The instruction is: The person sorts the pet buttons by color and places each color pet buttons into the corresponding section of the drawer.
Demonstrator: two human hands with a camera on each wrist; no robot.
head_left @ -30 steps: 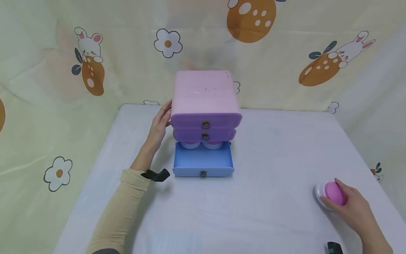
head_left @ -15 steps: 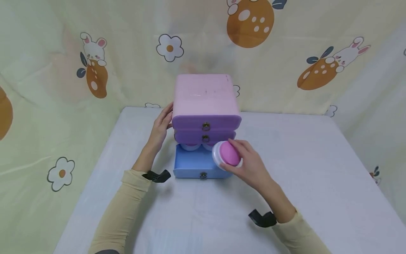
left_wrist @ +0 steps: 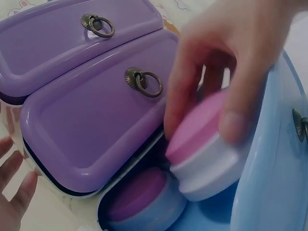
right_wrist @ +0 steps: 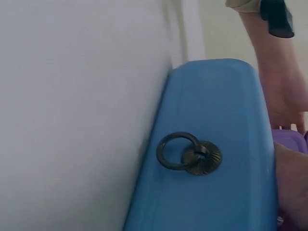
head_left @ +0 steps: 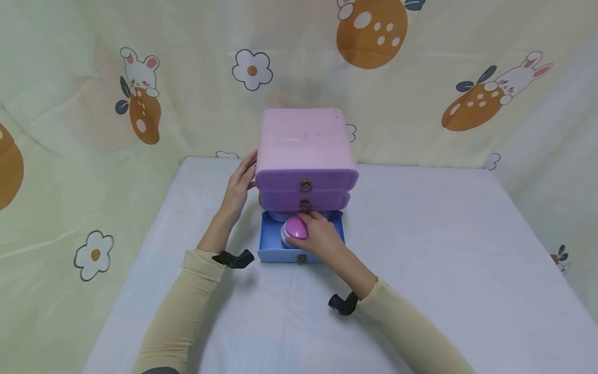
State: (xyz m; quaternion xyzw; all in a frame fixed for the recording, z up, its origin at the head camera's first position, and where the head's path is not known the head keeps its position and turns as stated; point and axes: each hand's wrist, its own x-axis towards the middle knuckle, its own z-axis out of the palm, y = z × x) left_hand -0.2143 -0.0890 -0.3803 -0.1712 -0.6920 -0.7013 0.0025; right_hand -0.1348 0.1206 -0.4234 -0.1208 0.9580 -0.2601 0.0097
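Observation:
A small cabinet with a pink top (head_left: 303,140) and purple drawer fronts (head_left: 280,200) stands on the table. Its lowest drawer, light blue (head_left: 271,236), is pulled out. My right hand (head_left: 324,239) grips a round white tub with a pink lid (head_left: 296,227), thumb on one side and fingers on the other. In the left wrist view this tub (left_wrist: 204,171) is tilted inside the blue drawer, beside another such tub (left_wrist: 144,197). Further tubs sit at the drawer's back, mostly hidden. My left hand (head_left: 236,195) rests with extended fingers against the cabinet's left side.
A white cloth (head_left: 430,249) covers the table. Behind the cabinet hangs a curtain (head_left: 196,104) printed with rabbits and flowers. A brass ring pull (right_wrist: 180,151) sticks out from the blue drawer's front. Each wrist carries a black mount (head_left: 343,304).
My right hand has carried the tub from the table's right side leftward and down into the blue drawer. My left hand has stayed against the cabinet.

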